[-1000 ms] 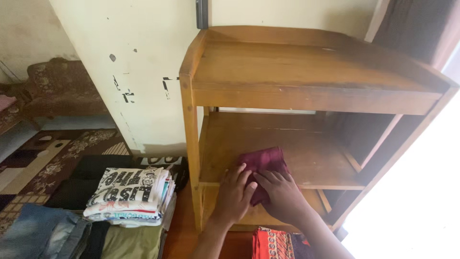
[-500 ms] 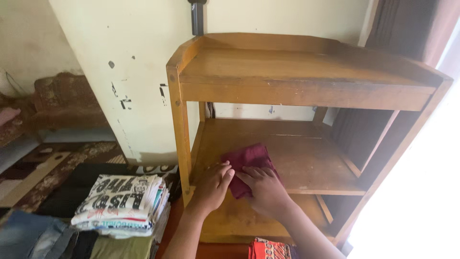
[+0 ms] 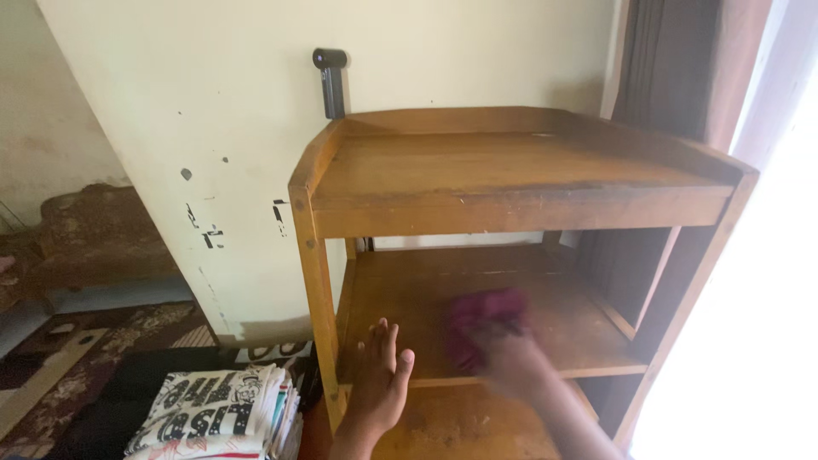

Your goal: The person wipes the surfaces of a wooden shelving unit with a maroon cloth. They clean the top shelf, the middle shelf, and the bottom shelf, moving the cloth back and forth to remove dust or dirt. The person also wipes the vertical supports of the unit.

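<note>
Maroon cloth (image 3: 486, 322) lies bunched on the middle shelf (image 3: 588, 328) of the wooden rack (image 3: 511, 183). Right hand (image 3: 509, 356) on it, blurred, so can't tell its fingers. Left hand (image 3: 381, 375) flat by the shelf's front edge, fingers spread, holding nothing. Cloth looks soft, light, floppy; best pinched at a folded edge.
</note>
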